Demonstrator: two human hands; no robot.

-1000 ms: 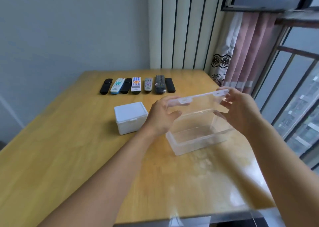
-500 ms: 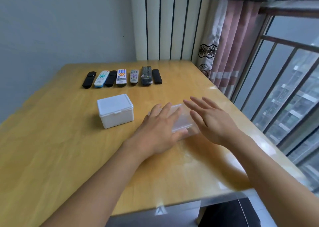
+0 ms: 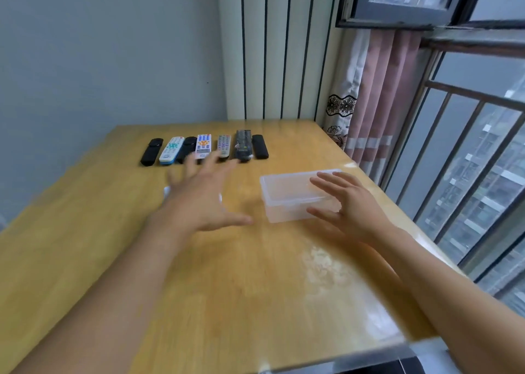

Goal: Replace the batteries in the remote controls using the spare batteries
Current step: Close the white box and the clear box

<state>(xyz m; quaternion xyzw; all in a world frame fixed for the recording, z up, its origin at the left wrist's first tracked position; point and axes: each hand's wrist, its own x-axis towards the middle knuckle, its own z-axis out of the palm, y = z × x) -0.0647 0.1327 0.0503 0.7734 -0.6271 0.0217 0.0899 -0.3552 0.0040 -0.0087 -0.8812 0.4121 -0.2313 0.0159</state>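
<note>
On the table (image 3: 85,231), the lidded clear box (image 3: 287,194) sits toward the window side. Behind it lie 7 remotes (image 3: 203,147) in a row. Left hand (image 3: 199,203), blurred, fingers spread wide, left of the box; right hand (image 3: 349,206) splayed over its near end.

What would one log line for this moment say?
left hand: open, over table | right hand: open, at clear plastic box | seven remotes: untouched
</note>
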